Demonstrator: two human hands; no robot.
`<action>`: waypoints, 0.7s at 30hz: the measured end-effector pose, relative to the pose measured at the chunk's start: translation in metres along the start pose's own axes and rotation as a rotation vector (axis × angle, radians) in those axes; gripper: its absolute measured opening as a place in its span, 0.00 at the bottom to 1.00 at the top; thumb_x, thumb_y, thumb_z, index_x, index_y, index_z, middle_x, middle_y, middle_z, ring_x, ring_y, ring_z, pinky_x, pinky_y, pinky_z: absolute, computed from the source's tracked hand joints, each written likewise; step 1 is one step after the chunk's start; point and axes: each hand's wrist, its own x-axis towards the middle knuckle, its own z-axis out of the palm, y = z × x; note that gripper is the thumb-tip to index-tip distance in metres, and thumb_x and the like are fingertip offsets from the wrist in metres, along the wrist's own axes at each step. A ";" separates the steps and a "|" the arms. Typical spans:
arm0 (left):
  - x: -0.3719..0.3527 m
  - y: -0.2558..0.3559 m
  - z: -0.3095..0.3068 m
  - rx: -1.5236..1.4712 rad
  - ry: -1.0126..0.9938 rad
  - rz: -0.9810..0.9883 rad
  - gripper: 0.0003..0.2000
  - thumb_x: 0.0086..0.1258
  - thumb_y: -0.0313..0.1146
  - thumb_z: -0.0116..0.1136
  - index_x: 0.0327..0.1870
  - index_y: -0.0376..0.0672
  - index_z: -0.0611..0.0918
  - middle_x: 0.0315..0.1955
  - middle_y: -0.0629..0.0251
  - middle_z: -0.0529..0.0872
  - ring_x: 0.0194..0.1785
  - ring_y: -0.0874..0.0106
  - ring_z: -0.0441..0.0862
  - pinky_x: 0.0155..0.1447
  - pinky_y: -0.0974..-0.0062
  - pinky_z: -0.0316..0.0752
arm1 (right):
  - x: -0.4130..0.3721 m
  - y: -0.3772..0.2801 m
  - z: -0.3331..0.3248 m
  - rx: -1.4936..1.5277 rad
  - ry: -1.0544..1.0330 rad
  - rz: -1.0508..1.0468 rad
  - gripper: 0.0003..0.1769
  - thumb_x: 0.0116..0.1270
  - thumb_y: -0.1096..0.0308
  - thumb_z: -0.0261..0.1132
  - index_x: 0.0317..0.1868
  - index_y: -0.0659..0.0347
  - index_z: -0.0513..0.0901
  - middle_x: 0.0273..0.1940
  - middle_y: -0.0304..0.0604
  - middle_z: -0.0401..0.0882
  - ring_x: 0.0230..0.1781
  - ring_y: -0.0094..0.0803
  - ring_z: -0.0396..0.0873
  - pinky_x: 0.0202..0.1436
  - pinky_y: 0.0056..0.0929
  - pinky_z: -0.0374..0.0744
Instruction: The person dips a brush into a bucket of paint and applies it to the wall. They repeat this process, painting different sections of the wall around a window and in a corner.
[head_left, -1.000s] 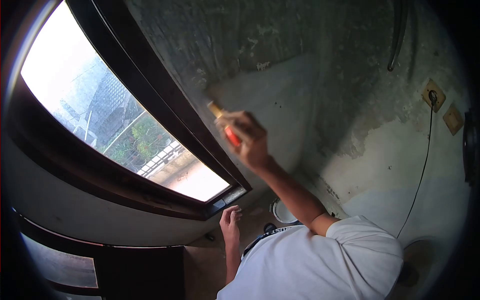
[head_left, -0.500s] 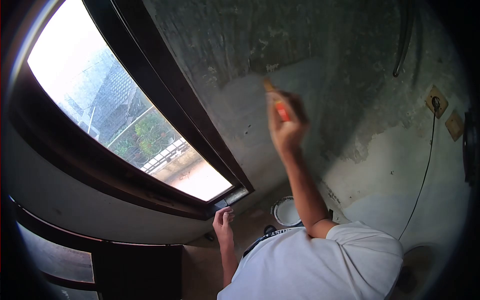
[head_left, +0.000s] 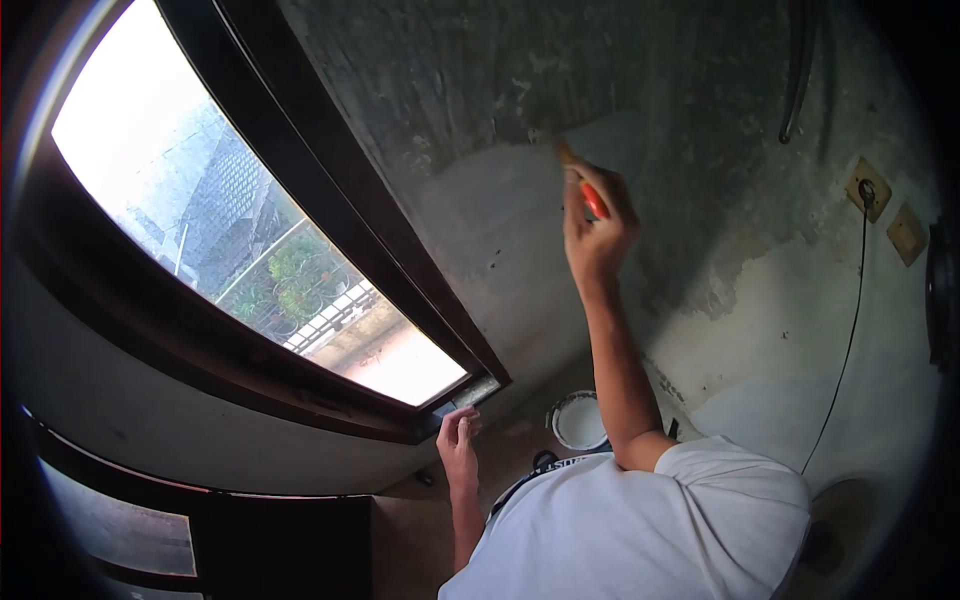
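Brush [head_left: 594, 199] is clamped in right hand [head_left: 603, 228], raised before the wall [head_left: 520, 300], tip near upper edge of pale patch [head_left: 500, 190]; contact unclear. Left hand [head_left: 458, 438]: fingers slack, half-curled, near lower corner of window frame [head_left: 330, 190]. Bucket [head_left: 557, 418] stands on floor [head_left: 512, 428] beyond.

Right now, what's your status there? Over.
Right grip: closed around red-handled brush, tip blurred near wall. Left grip: loosely curled, nothing visible in it, near window frame. Nothing seen blocking the brush.
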 end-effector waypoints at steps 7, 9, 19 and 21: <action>-0.009 -0.010 -0.008 0.029 -0.033 -0.104 0.11 0.91 0.32 0.57 0.60 0.38 0.88 0.49 0.64 0.92 0.48 0.77 0.87 0.53 0.76 0.80 | -0.042 -0.056 0.029 0.216 -0.201 -0.085 0.08 0.74 0.75 0.77 0.51 0.60 0.93 0.47 0.44 0.93 0.48 0.39 0.93 0.49 0.34 0.90; 0.000 -0.008 -0.005 0.040 -0.070 -0.079 0.11 0.90 0.34 0.59 0.60 0.38 0.88 0.48 0.64 0.93 0.47 0.77 0.88 0.53 0.75 0.81 | -0.036 -0.054 0.019 0.400 -0.251 0.088 0.06 0.77 0.71 0.77 0.51 0.60 0.93 0.45 0.43 0.93 0.44 0.32 0.93 0.47 0.31 0.90; 0.019 0.002 0.023 0.046 -0.058 -0.033 0.12 0.90 0.36 0.59 0.60 0.38 0.89 0.50 0.63 0.93 0.47 0.75 0.89 0.53 0.75 0.82 | 0.038 0.142 -0.037 0.196 -0.004 0.261 0.10 0.81 0.72 0.74 0.56 0.67 0.93 0.46 0.43 0.95 0.46 0.24 0.91 0.47 0.27 0.87; 0.013 0.001 0.029 0.044 -0.048 -0.037 0.11 0.91 0.34 0.58 0.60 0.38 0.88 0.51 0.63 0.93 0.50 0.76 0.89 0.54 0.76 0.81 | 0.055 0.170 -0.055 0.119 0.085 0.212 0.10 0.79 0.73 0.75 0.56 0.66 0.93 0.47 0.44 0.95 0.46 0.27 0.91 0.48 0.28 0.87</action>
